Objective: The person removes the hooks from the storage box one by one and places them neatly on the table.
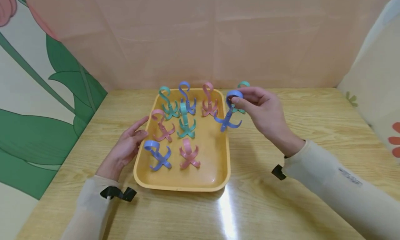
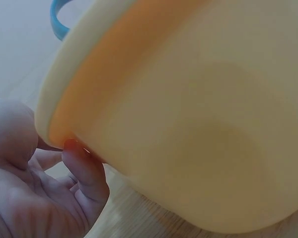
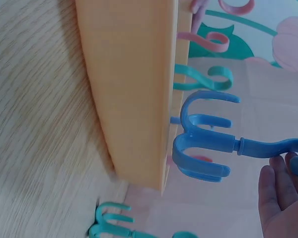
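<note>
My right hand (image 1: 265,111) pinches a blue four-pronged rotating hook (image 1: 227,120) by its curved top, prongs down, over the right rim of a yellow tray (image 1: 184,189). In the right wrist view the held hook (image 3: 213,141) shows its prongs beside the tray wall. At the tray's left rim, my left hand (image 1: 126,148) holds the edge; the left wrist view shows a fingertip (image 2: 84,163) against the wall under the lip. Several similar hooks stand in the tray, among them a green hook (image 1: 186,127), a pink hook (image 1: 189,156) and a blue hook (image 1: 160,159).
On the wooden table (image 1: 312,129), right of the tray, stands another green hook (image 1: 243,84), partly hidden behind my right hand. A pinkish sheet (image 1: 212,39) backs the table, and a leaf-patterned panel (image 1: 28,139) is on the left.
</note>
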Tool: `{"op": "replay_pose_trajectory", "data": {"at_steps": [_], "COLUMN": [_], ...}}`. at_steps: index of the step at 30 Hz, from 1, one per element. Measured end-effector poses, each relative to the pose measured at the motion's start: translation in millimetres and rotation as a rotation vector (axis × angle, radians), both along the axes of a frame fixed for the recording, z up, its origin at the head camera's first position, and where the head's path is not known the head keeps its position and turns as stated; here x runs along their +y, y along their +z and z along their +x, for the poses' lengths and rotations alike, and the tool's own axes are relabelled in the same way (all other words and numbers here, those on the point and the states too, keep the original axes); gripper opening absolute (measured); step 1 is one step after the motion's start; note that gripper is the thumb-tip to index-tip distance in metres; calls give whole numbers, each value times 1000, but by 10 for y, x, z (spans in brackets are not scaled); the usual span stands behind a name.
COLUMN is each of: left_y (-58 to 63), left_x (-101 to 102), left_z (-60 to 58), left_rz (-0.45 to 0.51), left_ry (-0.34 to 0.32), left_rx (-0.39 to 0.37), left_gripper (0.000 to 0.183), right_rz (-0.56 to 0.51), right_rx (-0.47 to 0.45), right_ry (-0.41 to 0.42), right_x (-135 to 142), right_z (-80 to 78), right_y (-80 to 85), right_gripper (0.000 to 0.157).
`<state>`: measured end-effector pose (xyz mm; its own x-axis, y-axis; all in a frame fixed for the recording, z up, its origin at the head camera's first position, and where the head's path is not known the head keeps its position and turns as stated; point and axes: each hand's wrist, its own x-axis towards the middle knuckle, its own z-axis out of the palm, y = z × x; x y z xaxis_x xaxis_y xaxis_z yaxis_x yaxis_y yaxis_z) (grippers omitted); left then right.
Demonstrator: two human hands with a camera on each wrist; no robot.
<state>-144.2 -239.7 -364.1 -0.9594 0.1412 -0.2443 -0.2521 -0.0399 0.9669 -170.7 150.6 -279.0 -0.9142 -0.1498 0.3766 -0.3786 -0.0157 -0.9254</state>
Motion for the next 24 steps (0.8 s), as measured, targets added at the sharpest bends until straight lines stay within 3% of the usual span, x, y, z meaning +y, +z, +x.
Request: {"op": "replay_pose_trajectory", "data": {"at_steps": [8,13,24], "left_y": [11,17,5], "left_x": [0,-4,-7], "left_z": [5,9,6], "left_rz": [10,2,7], "left_ry": [-4,-8,-9], "left_rx": [-3,0,-1], "left_gripper": [58,58,58], "right_rz": [-61,-43,-74], "right_rx": [23,14,-6], "right_ry": [-12,-56,-119], "right_x": [241,364,614], "right_z": [10,13,-86], "right_y": [-18,-37,-159], "right_gripper": [23,24,29]}}
